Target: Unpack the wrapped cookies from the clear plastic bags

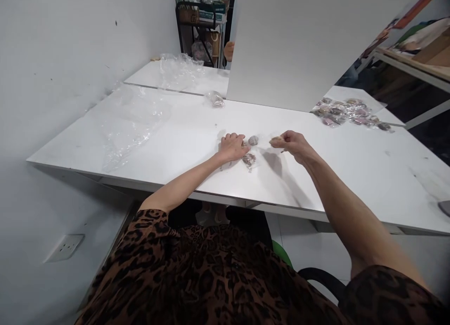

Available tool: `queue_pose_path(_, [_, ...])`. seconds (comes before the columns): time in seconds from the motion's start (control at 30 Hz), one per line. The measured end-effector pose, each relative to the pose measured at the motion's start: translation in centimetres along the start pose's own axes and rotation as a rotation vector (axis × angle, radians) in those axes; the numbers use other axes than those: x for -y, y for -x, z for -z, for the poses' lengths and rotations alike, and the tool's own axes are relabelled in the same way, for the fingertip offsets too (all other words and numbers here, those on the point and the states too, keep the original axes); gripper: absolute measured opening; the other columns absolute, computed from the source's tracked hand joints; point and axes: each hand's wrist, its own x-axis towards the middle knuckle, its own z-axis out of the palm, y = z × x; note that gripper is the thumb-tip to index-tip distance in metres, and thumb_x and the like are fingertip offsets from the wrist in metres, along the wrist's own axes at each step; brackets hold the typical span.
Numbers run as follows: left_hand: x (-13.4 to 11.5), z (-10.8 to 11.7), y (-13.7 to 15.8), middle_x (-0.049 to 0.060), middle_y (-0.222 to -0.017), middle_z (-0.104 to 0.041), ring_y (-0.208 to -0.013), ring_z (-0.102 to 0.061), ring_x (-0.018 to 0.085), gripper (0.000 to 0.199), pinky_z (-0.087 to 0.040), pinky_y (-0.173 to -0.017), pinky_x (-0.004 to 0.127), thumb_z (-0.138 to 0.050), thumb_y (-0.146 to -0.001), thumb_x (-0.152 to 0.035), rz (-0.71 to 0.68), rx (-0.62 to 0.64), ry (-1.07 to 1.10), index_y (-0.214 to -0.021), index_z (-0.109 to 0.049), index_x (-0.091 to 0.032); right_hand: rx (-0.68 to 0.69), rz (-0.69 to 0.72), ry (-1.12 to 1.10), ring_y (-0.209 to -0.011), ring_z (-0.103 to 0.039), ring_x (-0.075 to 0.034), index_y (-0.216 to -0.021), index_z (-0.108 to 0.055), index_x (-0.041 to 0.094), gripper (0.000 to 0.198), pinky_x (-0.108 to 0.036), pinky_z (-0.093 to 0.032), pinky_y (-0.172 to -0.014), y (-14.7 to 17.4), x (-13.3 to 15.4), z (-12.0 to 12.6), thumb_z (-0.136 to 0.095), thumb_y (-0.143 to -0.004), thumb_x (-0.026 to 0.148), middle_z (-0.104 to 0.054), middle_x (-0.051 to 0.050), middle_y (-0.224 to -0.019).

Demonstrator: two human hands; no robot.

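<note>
My left hand (232,147) rests on the table with its fingers spread, partly over small pieces and clear plastic. Just past its thumb lies a greyish rounded piece (253,140) that looks like a seashell. A brownish piece in clear wrap (249,160) sits below the thumb, close to the hand. To the right, my right hand (294,145) is raised a little above the table, pinching a small yellowish shell-like piece (276,140) between thumb and fingers. What lies under my left palm is hidden.
The white table (190,142) meets a wall on the left. Crumpled clear plastic (133,116) covers its left part. A wrapped piece (215,99) lies at the back before a tall pale panel (274,48). Several wrapped pieces (348,112) are heaped at the back right.
</note>
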Motion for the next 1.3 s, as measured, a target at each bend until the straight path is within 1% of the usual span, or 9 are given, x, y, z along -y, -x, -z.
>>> queue_pose_path(0.27, [0.7,-1.4,0.8,0.01,-0.141,-0.062,-0.134,-0.048,0.029,0.043,-0.034,-0.112,0.043,-0.054,-0.101,-0.036,-0.048,-0.102,-0.019,-0.141,-0.063,-0.023,-0.304,0.178,-0.223,-0.078,-0.062,-0.016,-0.075,-0.046,0.023,0.04,-0.031,-0.048,-0.072,-2.5,2.4,-1.8,-0.085,-0.07,0.026,-0.062,0.0,-0.077])
queue_pose_path(0.5, [0.5,-1.4,0.4,0.009,-0.142,-0.062,-0.135,-0.048,0.03,0.042,-0.034,-0.112,0.043,-0.057,-0.1,-0.035,-0.044,-0.099,-0.024,-0.141,-0.063,-0.024,0.323,-0.02,0.085,-0.074,-0.057,-0.016,-0.071,-0.057,0.021,0.046,-0.031,-0.042,-0.071,-2.0,2.0,-3.5,-0.094,-0.053,0.041,-0.065,0.001,-0.073])
queue_pose_path(0.67, [0.8,-1.4,0.3,0.011,-0.142,-0.061,-0.136,-0.047,0.031,0.042,-0.034,-0.112,0.043,-0.058,-0.099,-0.035,-0.041,-0.098,0.0,-0.139,-0.063,-0.024,0.32,-0.075,0.219,-0.068,-0.051,-0.014,-0.067,-0.053,0.022,0.042,-0.029,-0.038,-0.063,-2.5,2.2,-4.6,-0.093,-0.058,0.032,-0.058,0.001,-0.067])
queue_pose_path(0.77, [1.0,-1.3,0.3,0.011,-0.141,-0.061,-0.136,-0.048,0.031,0.042,-0.035,-0.112,0.044,-0.057,-0.098,-0.036,-0.051,-0.101,0.011,-0.138,-0.063,-0.025,0.255,-0.063,0.152,-0.067,-0.053,-0.015,-0.081,-0.055,0.023,0.048,-0.028,-0.041,-0.06,-2.2,2.2,-4.4,-0.094,-0.053,0.026,-0.059,0.002,-0.068])
queue_pose_path(0.87, [1.1,-1.2,0.4,0.012,-0.141,-0.061,-0.134,-0.048,0.032,0.043,-0.034,-0.112,0.046,-0.057,-0.098,-0.037,-0.056,-0.103,0.016,-0.137,-0.064,-0.024,0.174,-0.083,0.065,-0.066,-0.057,-0.016,-0.098,-0.057,0.025,0.063,-0.028,-0.045,-0.059,-0.8,1.7,-3.0,-0.096,-0.049,0.025,-0.06,0.005,-0.069])
queue_pose_path(1.03, [1.2,-1.1,0.5,0.012,-0.138,-0.063,-0.131,-0.049,0.033,0.042,-0.034,-0.111,0.048,-0.054,-0.098,-0.037,-0.067,-0.107,0.034,-0.136,-0.065,-0.024,0.134,-0.197,-0.037,-0.062,-0.054,-0.014,-0.079,-0.068,0.018,0.044,-0.026,-0.039,-0.053,3.0,-1.0,1.4,-0.097,-0.055,0.04,-0.065,-0.002,-0.068])
queue_pose_path(1.1, [1.3,-1.2,0.4,0.012,-0.136,-0.064,-0.129,-0.05,0.033,0.042,-0.035,-0.11,0.049,-0.053,-0.098,-0.038,-0.08,-0.109,0.032,-0.135,-0.066,-0.024,0.006,-0.256,-0.173,-0.059,-0.053,-0.013,-0.078,-0.07,0.016,0.044,-0.026,-0.038,-0.049,3.8,-2.7,3.6,-0.097,-0.055,0.043,-0.067,-0.004,-0.071])
queue_pose_path(1.2, [1.3,-1.3,0.3,0.012,-0.135,-0.064,-0.129,-0.05,0.033,0.041,-0.034,-0.11,0.049,-0.053,-0.098,-0.039,-0.091,-0.105,0.028,-0.134,-0.067,-0.023,-0.265,-0.272,-0.246,-0.055,-0.053,-0.014,-0.074,-0.066,0.017,0.042,-0.027,-0.037,-0.044,2.4,-4.6,7.2,-0.095,-0.056,0.041,-0.065,-0.005,-0.067])
queue_pose_path(1.3, [1.2,-1.3,0.1,0.011,-0.133,-0.065,-0.128,-0.051,0.032,0.039,-0.035,-0.111,0.049,-0.052,-0.099,-0.039,-0.096,-0.103,0.044,-0.133,-0.067,-0.027,-0.383,-0.177,-0.188,-0.052,-0.05,-0.015,-0.07,-0.057,0.021,0.041,-0.029,-0.039,-0.044,-2.5,-4.4,11.4,-0.091,-0.064,0.043,-0.055,-0.001,-0.059])
